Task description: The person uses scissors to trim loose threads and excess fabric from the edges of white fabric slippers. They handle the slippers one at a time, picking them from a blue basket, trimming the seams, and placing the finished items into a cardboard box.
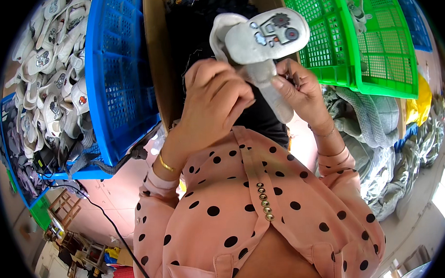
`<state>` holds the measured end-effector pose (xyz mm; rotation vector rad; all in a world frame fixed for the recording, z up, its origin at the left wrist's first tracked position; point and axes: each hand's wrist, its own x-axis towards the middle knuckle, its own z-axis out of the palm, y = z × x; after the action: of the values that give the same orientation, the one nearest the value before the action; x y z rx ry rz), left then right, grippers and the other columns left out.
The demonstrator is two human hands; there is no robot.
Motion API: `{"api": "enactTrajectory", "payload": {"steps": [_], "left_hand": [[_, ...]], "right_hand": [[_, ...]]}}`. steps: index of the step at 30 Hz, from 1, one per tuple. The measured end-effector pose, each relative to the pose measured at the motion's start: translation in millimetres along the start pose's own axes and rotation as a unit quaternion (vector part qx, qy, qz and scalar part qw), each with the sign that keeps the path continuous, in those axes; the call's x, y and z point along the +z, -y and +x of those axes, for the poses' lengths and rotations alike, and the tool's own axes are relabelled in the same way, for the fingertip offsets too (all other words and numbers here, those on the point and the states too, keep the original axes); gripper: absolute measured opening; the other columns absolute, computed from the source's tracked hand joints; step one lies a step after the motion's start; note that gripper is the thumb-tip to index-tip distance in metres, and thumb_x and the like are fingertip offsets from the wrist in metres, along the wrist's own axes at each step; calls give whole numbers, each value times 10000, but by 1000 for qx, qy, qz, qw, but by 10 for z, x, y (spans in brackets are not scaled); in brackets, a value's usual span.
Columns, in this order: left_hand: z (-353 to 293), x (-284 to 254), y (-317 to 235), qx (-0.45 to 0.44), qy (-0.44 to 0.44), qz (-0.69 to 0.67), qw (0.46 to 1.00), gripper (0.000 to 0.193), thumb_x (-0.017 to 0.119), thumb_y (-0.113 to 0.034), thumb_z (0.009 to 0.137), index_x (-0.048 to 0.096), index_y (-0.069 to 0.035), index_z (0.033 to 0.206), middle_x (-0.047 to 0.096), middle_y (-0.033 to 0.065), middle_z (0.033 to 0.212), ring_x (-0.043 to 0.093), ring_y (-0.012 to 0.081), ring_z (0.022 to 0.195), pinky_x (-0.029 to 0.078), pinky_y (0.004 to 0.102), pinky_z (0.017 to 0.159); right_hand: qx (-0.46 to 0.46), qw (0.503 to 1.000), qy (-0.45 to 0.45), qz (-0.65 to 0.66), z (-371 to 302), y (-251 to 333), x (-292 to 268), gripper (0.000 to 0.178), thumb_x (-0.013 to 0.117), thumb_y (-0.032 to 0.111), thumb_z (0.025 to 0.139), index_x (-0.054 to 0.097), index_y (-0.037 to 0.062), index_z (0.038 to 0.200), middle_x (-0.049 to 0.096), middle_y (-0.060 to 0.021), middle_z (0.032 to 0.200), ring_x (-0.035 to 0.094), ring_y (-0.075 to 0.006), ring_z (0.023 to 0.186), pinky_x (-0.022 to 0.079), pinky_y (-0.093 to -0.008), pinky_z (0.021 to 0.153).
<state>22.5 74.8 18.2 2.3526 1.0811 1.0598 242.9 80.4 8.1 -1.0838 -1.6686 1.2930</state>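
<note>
A small off-white fabric shoe upper (273, 41) with an embroidered vehicle motif on its toe is held up in front of me. My right hand (302, 91) pinches its pale strap (276, 99), which hangs down below the toe part. A small dark metal piece (293, 77) shows between the fingers of that hand; its kind is hard to make out. My left hand (213, 97) is closed, fingers curled, close beside the left edge of the upper. What its fingertips grip, if anything, is hidden.
To the left a blue crate (120, 69) stands by a heap of similar pale uppers (46, 92). Behind my hands is a cardboard box (157, 57) with dark material (211, 5). Green crates (322, 35) stand at the right, above grey fabric (375, 117). A black cable (106, 213) runs at lower left.
</note>
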Motion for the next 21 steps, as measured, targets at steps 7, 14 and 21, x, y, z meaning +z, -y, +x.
{"api": "enactTrajectory", "payload": {"steps": [7, 14, 21], "left_hand": [[-983, 584, 116, 11, 310, -88, 947, 207, 673, -274, 840, 652, -74, 893, 644, 50, 1056, 538, 253, 1148, 392, 448, 1028], [171, 145, 2045, -515, 50, 290, 805, 350, 530, -292, 976, 577, 20, 1129, 638, 180, 1089, 652, 335, 876, 542, 412, 734], [-274, 680, 806, 47, 114, 80, 989, 584, 619, -314, 875, 471, -61, 1380, 435, 133, 1455, 462, 321, 1308, 326, 439, 1118]], "right_hand": [[17, 998, -53, 37, 2, -11, -152, 125, 640, 102, 933, 565, 3, 937, 494, 19, 814, 419, -59, 749, 393, -204, 689], [11, 991, -121, 59, -127, -7, -233, 123, 639, 130, 944, 586, 19, 952, 513, 42, 858, 420, -46, 765, 372, -192, 697], [1, 974, -197, 109, -215, 65, -263, 184, 673, 154, 922, 612, 5, 1011, 567, 36, 907, 478, -54, 806, 408, -207, 737]]}}
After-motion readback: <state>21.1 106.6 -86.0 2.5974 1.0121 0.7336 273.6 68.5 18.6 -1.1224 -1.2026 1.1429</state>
